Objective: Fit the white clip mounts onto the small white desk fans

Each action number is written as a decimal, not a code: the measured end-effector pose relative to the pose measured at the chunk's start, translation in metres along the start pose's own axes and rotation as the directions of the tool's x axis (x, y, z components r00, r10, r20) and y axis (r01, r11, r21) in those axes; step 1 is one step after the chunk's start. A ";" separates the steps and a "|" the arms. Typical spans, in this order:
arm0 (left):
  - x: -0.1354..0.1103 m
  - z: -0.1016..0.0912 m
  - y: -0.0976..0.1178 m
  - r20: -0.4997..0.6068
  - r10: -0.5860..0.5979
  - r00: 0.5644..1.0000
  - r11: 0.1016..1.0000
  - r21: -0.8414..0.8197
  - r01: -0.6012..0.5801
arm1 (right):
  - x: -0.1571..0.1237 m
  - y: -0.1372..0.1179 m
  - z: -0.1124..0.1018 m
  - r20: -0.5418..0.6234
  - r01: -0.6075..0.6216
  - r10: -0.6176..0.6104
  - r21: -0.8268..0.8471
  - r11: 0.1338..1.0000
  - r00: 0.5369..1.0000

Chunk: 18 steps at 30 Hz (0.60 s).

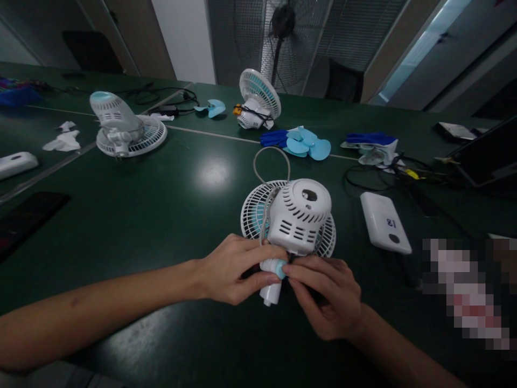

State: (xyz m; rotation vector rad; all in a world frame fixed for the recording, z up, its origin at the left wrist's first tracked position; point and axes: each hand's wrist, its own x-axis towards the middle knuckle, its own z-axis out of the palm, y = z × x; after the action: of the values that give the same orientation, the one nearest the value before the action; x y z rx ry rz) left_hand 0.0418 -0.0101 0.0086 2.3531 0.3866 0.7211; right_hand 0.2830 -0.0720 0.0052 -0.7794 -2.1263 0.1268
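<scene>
A small white fan point(299, 215) lies face down on the green table, its round grille point(252, 207) under the motor housing and light blue blades showing through. At its near end, my left hand point(242, 267) grips the white neck joint point(269, 265) between thumb and fingers. The fingertips of my right hand point(327, 291) pinch a light blue knob point(280, 268) on the side of that joint. A short white stem point(270, 293) sticks out below the fingers. From the fan's left side a grey cord point(271, 148) loops up.
Another face-down fan point(121, 116) is at the left, and a third fan point(258, 102) stands farther back. Blue blades point(309, 144) and gloves point(371, 145) lie beyond my fan. To the right are a white base part point(385, 222), cables and a dark monitor point(480, 151).
</scene>
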 end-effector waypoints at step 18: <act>-0.002 0.002 -0.003 -0.034 0.013 0.999 1.000 0.022 -0.012 | 0.007 0.006 0.000 -0.017 -0.013 0.012 -0.053 0.999 1.000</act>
State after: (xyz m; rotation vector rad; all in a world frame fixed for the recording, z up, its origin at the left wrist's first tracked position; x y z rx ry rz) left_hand 0.0410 -0.0096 0.0045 2.3684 0.3971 0.7675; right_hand 0.2827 -0.0630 0.0081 -0.8217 -2.1166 0.0708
